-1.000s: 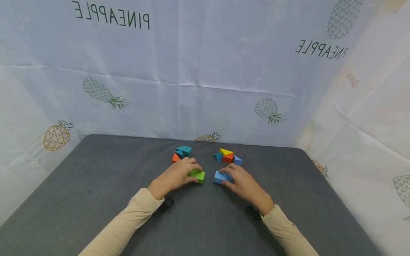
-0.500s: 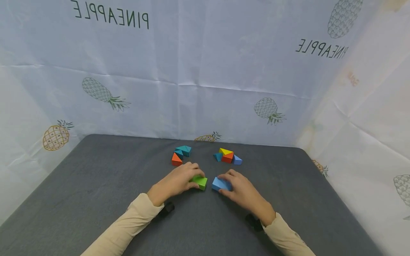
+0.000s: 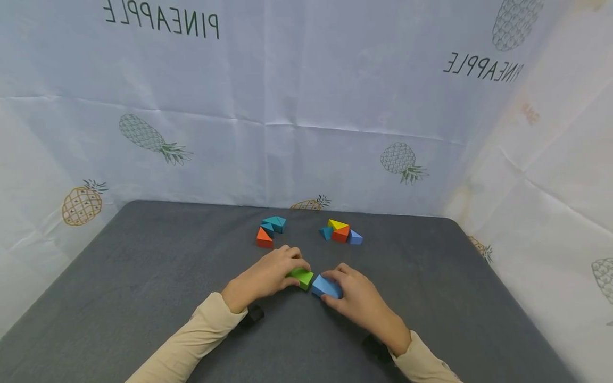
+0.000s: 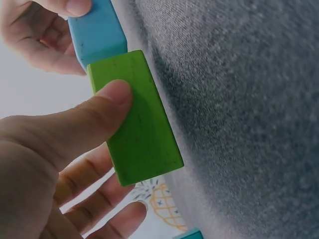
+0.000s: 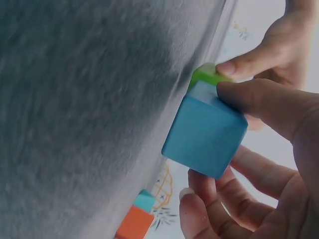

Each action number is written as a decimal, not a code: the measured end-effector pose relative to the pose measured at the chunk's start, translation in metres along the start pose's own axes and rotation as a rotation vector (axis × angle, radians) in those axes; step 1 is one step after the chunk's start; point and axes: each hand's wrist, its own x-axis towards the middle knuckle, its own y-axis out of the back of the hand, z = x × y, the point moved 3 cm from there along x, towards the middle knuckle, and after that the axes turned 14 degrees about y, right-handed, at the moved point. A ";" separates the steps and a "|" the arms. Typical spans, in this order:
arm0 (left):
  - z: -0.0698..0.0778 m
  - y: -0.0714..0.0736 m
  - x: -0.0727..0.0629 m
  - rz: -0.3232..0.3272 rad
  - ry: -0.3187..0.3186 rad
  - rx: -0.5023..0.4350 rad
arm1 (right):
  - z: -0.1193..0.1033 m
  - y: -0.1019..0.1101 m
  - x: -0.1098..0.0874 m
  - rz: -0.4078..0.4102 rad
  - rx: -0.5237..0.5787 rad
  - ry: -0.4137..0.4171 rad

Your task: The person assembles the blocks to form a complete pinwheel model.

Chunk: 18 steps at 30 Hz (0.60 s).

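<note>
My left hand (image 3: 269, 271) pinches a green block (image 3: 304, 277) between thumb and fingers on the dark table. In the left wrist view its thumb lies across the long face of the green block (image 4: 144, 134). Just to the right, my right hand (image 3: 360, 298) grips a light blue block (image 3: 326, 286) by its sides. The near ends of the two blocks face each other with a narrow gap in the head view. From the right wrist the blue block (image 5: 204, 132) partly hides the green block (image 5: 207, 74).
Beyond the left hand lie an orange-red triangular block (image 3: 264, 239) and several teal blocks (image 3: 275, 223). Farther right sit yellow (image 3: 337, 225), red (image 3: 340, 234), teal (image 3: 326, 233) and blue (image 3: 355, 238) blocks. A pineapple-print cloth (image 3: 297, 159) hangs behind the table (image 3: 143, 276).
Both hands have drawn nearer to the body with their blocks. The green block shifted slightly right and the blue one left, so the gap between them narrowed. The blocks behind stayed put.
</note>
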 end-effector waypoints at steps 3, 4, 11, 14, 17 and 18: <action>0.000 -0.001 -0.001 -0.007 0.002 -0.003 | -0.004 -0.002 0.000 0.008 0.004 0.007; 0.001 -0.002 -0.001 -0.009 0.001 -0.004 | -0.005 -0.003 0.000 0.009 0.009 0.007; 0.002 -0.005 -0.001 -0.024 0.006 -0.017 | -0.006 -0.010 0.000 -0.010 0.036 -0.016; 0.002 -0.005 -0.001 -0.032 0.008 -0.022 | -0.006 -0.011 0.000 -0.017 0.050 -0.021; 0.002 -0.003 -0.001 -0.051 0.025 -0.033 | -0.005 -0.011 0.000 -0.027 0.070 -0.019; 0.001 -0.001 -0.001 -0.057 0.034 -0.037 | -0.005 -0.011 0.000 -0.033 0.078 -0.017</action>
